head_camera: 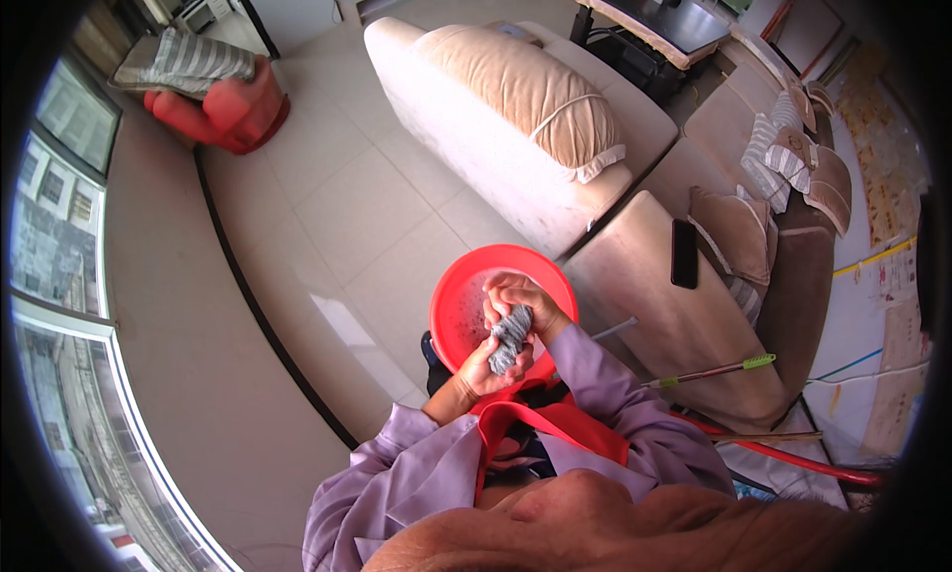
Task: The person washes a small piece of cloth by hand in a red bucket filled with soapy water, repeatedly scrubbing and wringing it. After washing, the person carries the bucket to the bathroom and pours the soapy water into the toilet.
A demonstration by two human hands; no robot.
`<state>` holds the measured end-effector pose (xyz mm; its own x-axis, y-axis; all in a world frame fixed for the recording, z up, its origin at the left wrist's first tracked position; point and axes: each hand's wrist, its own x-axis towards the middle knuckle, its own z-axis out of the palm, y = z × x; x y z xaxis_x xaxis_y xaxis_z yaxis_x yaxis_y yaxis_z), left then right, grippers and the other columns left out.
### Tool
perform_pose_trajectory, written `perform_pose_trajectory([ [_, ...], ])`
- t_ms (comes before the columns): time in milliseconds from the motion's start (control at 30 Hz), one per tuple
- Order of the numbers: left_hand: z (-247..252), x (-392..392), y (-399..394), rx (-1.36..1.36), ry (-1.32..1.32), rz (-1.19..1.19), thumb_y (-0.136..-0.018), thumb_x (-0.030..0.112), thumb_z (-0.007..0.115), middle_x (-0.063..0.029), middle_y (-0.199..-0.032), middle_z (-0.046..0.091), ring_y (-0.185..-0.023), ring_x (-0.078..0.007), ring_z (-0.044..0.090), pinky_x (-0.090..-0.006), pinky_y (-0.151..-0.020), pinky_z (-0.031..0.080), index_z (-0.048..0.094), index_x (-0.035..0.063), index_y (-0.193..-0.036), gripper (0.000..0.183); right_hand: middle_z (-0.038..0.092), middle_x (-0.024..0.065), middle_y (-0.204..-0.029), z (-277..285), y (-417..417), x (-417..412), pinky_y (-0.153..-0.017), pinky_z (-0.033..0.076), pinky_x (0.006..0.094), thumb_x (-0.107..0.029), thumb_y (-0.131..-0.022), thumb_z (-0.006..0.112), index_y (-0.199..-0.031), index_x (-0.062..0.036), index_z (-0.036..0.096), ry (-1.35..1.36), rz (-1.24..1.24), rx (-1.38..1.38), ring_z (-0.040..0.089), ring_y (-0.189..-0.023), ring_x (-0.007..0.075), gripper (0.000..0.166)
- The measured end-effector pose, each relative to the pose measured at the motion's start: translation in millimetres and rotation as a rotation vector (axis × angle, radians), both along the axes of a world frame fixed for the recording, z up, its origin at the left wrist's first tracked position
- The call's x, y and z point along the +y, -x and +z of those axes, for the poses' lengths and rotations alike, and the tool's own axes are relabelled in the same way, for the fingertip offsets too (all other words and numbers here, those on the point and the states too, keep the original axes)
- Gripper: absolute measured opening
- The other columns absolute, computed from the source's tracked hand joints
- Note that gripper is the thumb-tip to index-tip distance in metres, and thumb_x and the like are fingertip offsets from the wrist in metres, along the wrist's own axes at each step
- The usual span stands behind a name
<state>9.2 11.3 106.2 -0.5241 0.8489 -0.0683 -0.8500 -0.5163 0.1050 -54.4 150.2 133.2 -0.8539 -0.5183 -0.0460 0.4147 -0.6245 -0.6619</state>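
Observation:
Both my hands grip a bunched grey cloth (510, 339) that looks wet. My left hand (487, 370) wraps around its lower end, the thumb lying along the cloth. At the upper end, my right hand (529, 298) has its fingers curled by the cloth. A red plastic basin (455, 289) stands below, and the cloth is over its near right part. Pale, sudsy liquid (465, 323) with bubbles shows inside the basin. My forearms and the red apron (547, 423) hide the basin's near rim.
A beige sofa (461, 148) stands ahead and to the right, a black phone (684, 254) lying on its near arm. A pole with a green grip (758, 361) leans at the right. Windows (59, 274) run along the left wall. A red chair (245, 107) holds cushions at the far left.

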Motion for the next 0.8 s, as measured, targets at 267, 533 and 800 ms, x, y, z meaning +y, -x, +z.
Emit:
perform_pose_trajectory([
  [267, 16.9, -10.7, 23.3, 0.287, 0.624, -0.16, -0.079, 0.015, 0.061, -0.0049, -0.071, 0.055, -0.046, -0.01, 0.049, -0.0193, -0.037, 0.034, 0.052, 0.0041, -0.1, 0.026, 0.045, 0.0018, -0.053, 10.1, 0.9, -3.6, -0.051, 0.046, 0.0281, -0.011, -0.082, 0.056, -0.096, -0.0017, 0.056, -0.28, -0.073, -0.208, 0.055, -0.052, 0.0174, 0.016],
  [533, -5.1, 6.3, 17.4, 0.464, 0.936, 0.047, -0.07, 0.015, 0.064, -0.0035, -0.06, 0.055, -0.045, -0.0108, 0.05, -0.0243, -0.04, 0.038, 0.057, 0.004, -0.075, 0.014, 0.048, 0.0034, -0.057, -15.4, 0.1, -5.7, -0.047, 0.046, 0.0288, -0.003, -0.083, 0.056, -0.088, -0.0002, 0.057, -0.54, -0.168, -0.067, 0.051, -0.049, 0.0132, 0.005],
  [800, -42.9, 21.6, 12.0, 0.589, 1.22, 0.265, -0.064, 0.017, 0.066, -0.0085, -0.064, 0.059, -0.061, -0.015, 0.058, -0.0323, -0.054, 0.046, 0.056, -0.0023, -0.076, 0.025, 0.049, 0.0037, -0.056, -32.1, 2.3, -14.8, -0.046, 0.044, 0.0278, -0.001, -0.085, 0.054, -0.088, 0.0008, 0.056, -0.671, -0.241, -0.017, 0.049, -0.046, 0.0116, 0.004],
])
